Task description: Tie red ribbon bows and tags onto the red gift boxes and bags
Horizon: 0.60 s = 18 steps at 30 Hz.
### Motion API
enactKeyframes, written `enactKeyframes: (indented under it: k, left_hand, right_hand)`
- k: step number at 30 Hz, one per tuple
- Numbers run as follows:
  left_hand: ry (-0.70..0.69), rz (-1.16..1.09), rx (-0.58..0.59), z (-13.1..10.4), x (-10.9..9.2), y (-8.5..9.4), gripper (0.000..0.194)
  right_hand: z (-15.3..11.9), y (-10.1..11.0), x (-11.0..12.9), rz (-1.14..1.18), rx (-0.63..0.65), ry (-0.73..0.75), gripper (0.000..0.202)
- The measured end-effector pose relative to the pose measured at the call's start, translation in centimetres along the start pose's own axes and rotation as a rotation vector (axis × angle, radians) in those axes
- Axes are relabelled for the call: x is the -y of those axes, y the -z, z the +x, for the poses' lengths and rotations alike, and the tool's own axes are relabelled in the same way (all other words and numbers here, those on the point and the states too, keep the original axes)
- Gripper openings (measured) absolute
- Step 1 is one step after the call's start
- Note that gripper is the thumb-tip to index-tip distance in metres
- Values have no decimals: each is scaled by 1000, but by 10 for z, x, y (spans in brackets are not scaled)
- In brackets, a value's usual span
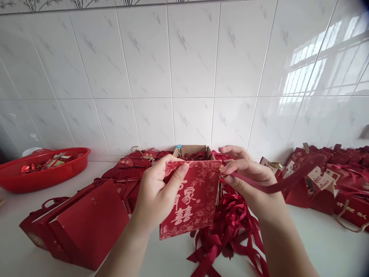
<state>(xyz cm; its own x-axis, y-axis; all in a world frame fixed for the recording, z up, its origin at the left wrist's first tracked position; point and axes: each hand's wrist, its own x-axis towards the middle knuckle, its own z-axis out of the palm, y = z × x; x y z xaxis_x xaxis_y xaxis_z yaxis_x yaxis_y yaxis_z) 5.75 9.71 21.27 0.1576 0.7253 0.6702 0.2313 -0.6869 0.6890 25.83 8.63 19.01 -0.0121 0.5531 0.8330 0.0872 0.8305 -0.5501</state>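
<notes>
"What does the head view show?"

"The left hand [157,190] grips a red printed packet [198,200], thumb in front, up over the white counter [300,246]. The right hand [253,175] pinches a dark red ribbon [275,187] by the packet's upper right corner."

"How would they handle?"

"The packet seems light and stiff, easily creased, so its edges suit gripping; the ribbon looks soft and slippery."

"What's unclear?"

"The left fingers behind the packet, characters under the thumb, and where ribbon meets packet; both forearms are cut off below."
</notes>
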Motion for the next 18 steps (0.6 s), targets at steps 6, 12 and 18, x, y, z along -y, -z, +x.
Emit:
enactKeyframes:
  k: [6,12,18]
  left_hand:
    - [-180,57,5,-5,-5,-5,10]
    - [-286,88,8,-9,-7,-4,9]
    - [-335,83,24,-11,-6,-4,10]
  right_hand:
    - [-2,-21,-3,3,26,29,24]
    - [-3,-26,-6,-32,-11,78,28]
    - [-4,-27,-9,6,-8,109,31]
